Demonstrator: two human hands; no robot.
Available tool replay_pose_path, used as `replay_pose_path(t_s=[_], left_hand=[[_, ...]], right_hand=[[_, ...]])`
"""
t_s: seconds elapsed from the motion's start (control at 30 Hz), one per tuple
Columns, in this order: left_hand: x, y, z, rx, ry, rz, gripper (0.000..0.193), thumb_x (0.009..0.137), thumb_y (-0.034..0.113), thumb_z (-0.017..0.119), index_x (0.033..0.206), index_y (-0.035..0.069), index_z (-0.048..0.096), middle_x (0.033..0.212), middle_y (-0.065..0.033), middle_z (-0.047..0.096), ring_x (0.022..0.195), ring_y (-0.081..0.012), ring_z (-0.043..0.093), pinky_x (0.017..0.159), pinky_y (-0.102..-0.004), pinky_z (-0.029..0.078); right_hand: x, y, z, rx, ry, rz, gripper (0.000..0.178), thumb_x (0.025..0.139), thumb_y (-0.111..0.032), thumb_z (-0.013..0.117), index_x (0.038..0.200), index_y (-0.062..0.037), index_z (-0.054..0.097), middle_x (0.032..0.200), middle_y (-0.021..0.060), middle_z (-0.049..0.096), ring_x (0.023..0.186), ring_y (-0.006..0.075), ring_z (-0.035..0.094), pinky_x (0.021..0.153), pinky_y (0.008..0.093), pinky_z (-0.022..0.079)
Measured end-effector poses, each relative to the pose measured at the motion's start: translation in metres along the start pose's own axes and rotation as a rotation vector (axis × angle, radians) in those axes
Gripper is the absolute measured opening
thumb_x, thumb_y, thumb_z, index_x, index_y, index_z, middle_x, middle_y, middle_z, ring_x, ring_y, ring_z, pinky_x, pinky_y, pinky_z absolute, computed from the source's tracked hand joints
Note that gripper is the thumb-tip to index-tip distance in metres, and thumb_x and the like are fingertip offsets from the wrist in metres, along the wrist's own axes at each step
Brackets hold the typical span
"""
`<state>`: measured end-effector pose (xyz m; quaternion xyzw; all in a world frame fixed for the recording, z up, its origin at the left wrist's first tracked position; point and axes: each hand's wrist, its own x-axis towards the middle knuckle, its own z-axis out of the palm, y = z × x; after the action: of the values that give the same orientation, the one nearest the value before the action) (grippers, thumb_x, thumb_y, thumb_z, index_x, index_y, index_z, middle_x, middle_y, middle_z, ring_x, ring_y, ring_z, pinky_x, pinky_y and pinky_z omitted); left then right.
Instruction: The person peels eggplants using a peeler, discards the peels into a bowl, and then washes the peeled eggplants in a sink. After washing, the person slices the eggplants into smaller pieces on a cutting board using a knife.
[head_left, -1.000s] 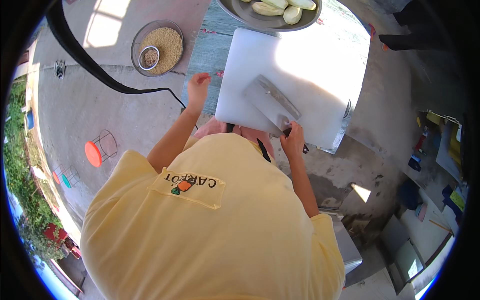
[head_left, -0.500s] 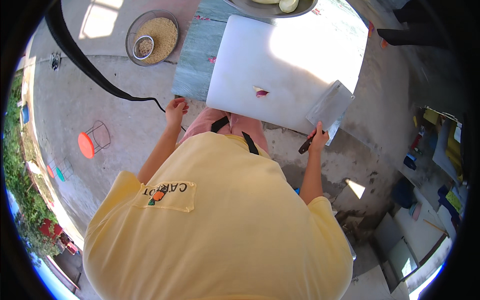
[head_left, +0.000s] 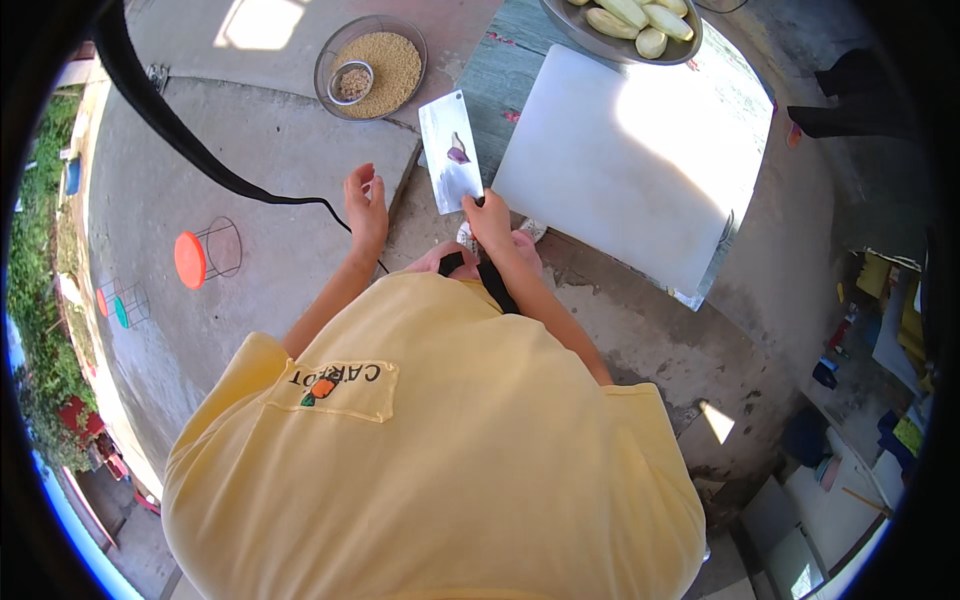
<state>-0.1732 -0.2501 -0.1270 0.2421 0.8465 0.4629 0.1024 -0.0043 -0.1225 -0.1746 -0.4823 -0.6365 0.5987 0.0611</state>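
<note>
My right hand (head_left: pixel 489 222) is closed on the dark handle of a cleaver (head_left: pixel 443 182). Its broad blade lies roughly flat past the left edge of the table, and a small purple-and-white piece (head_left: pixel 457 152), like garlic or its skin, rests on it. To the left of the blade, my left hand (head_left: pixel 367 212) is raised with fingers apart and slightly curled, with nothing visible in it. The white cutting board (head_left: pixel 585 165) lies to the right of the cleaver, its surface bare and partly in bright sun.
A metal bowl (head_left: pixel 610 46) of pale peeled vegetables stands beyond the board on the patterned table (head_left: pixel 497 65). On the floor at far left is a basin (head_left: pixel 321 75) of grain with a small cup (head_left: pixel 371 84) inside. An orange stool (head_left: pixel 190 260) stands farther left.
The cleaver has swung from the board's right corner to beyond its left edge. The purple-and-white piece has gone from board to blade. My left hand has risen slightly, and the view has shifted.
</note>
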Motion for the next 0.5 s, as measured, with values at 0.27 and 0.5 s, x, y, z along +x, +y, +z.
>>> replay_pose_path(t_s=[0.27, 0.5], left_hand=[[0.045, 0.053, -0.018, 0.379, -0.072, 0.609, 0.056, 0.081, 0.043, 0.058, 0.124, 0.009, 0.046, 0.133, -0.0146, 0.041, 0.132, -0.0355, 0.029, 0.109, -0.0556, 0.011], [0.118, -0.187, -0.128, 0.167, -0.248, -0.509, 0.048, 0.078, 0.028, 0.063, 0.118, 0.005, 0.054, 0.115, -0.0136, 0.057, 0.108, -0.0245, 0.053, 0.097, -0.0593, 0.033]], right_hand=[[-0.059, -0.126, 0.01, 0.277, -0.41, -0.026, 0.013, 0.081, -0.008, 0.056, 0.076, -0.0003, 0.047, 0.053, 0.0038, 0.049, 0.038, 0.0114, 0.044, 0.037, 0.0262, 0.037], [-0.091, -0.151, -0.062, 0.274, -0.549, 0.018, 0.01, 0.083, -0.007, 0.056, 0.08, -0.001, 0.049, 0.061, 0.0039, 0.051, 0.047, 0.0099, 0.048, 0.041, 0.025, 0.041]])
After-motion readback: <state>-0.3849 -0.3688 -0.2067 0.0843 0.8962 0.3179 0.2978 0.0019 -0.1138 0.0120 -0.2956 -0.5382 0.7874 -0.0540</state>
